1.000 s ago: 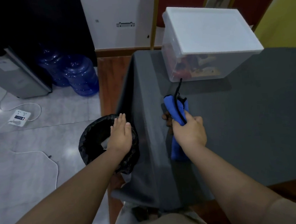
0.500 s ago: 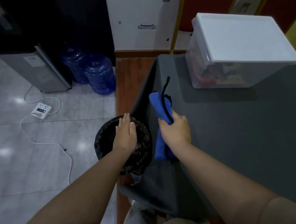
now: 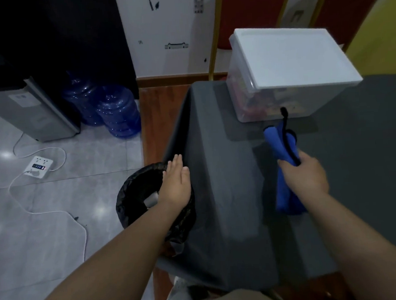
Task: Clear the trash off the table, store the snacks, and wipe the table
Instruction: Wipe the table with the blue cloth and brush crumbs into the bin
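- Nearest me, both bare forearms reach up from the bottom edge, over the grey cloth-covered table [image 3: 230, 194] whose cloth drapes down its left side.
- My left hand [image 3: 174, 185] lies flat and released, fingers together, palm down above the black-lined trash bin [image 3: 135, 195] on the floor at about 9 o'clock from the table's corner. It sits where it did half a second ago, just beside the hanging cloth.
- A pale scrap shows inside the bin; I cannot tell what it is.
- My right hand [image 3: 306, 178] is clenched around a folded blue wiping cloth [image 3: 284, 167] with a black loop cord. Half a second ago this hand was at the table's left edge beside the bin; now it has swung toward 3 o'clock, well onto the tabletop, with the cloth's lower end resting on the surface.
- Farther off, at 12 o'clock from the cloth, stands the clear storage box [image 3: 270, 99] with its white lid on and colourful snacks inside.
- On the floor at 10 o'clock are two blue water jugs [image 3: 118, 113], a white power strip [image 3: 38, 166] and a grey appliance.
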A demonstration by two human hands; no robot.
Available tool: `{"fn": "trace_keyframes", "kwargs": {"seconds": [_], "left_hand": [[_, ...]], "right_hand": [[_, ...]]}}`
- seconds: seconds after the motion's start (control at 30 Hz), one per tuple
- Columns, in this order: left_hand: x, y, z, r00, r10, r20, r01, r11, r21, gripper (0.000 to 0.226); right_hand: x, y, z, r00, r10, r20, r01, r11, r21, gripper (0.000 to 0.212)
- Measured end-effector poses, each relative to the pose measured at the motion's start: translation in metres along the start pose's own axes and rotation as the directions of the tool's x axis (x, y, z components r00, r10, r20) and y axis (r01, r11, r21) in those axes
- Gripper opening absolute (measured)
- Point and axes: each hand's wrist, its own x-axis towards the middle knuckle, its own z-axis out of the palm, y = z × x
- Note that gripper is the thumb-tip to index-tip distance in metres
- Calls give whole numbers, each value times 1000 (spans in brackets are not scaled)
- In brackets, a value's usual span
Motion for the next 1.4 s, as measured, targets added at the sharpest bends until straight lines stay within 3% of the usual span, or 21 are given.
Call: {"fn": "trace_keyframes", "kwargs": {"seconds": [0.13,0.23,0.33,0.43,0.5,0.6,0.67,0.73,0.8,0.87,0.93,1.07,1.2,1.3,1.4], "left_hand": [[-5,9,8,999,24,37,-24,1000,5,50],[-13,7,7,999,12,34,-11,1000,-4,50],[-20,8,1,1000,-18,2,18,998,-66,48],[-25,9,-2,998,-30,-49,22,985,-168,48],[-26,8,-6,998,-17,-65,6,985,-174,54],[-25,1,-11,994,-55,-91,38,983,-179,73],[-26,0,-12,993,-88,-85,72,981,-179,73],[-32,6,-8,996,-74,-48,65,984,-164,58],[-36,11,1,999,-30,-29,27,993,-116,51],[-37,15,14,1000,31,-1,-31,997,-68,51],[-35,17,28,994,101,46,-100,995,-23,52],[-31,25,46,972,205,112,-216,971,104,56],[-23,31,57,963,248,103,-263,949,174,57],[-19,35,58,974,224,31,-226,972,60,58],[-14,38,54,979,202,-37,-205,967,-150,58]], "right_hand": [[-12,12,17,998,-42,44,55,929,-366,47],[-37,-1,40,979,-149,139,194,891,-410,58],[-64,-22,58,932,-267,246,339,882,-328,58],[-83,-43,78,885,-313,346,387,906,-171,55],[-90,-56,87,877,-294,380,317,948,2,43],[-86,-60,84,894,-213,394,96,950,296,20],[-75,-50,67,940,-177,291,70,936,344,19],[-61,-27,43,977,-189,98,173,972,156,30],[-47,-1,15,973,-228,-26,219,957,-189,44],[-36,32,-10,973,-225,-52,181,883,-432,56],[-31,66,-21,982,-191,-3,157,819,-552,61],[-38,109,-12,965,-246,93,254,777,-576,69],[-27,103,-9,992,-62,111,107,876,-469,73],[-32,86,6,997,-66,45,80,851,-519,68],[-67,71,29,953,-283,106,294,789,-540,67]]}}
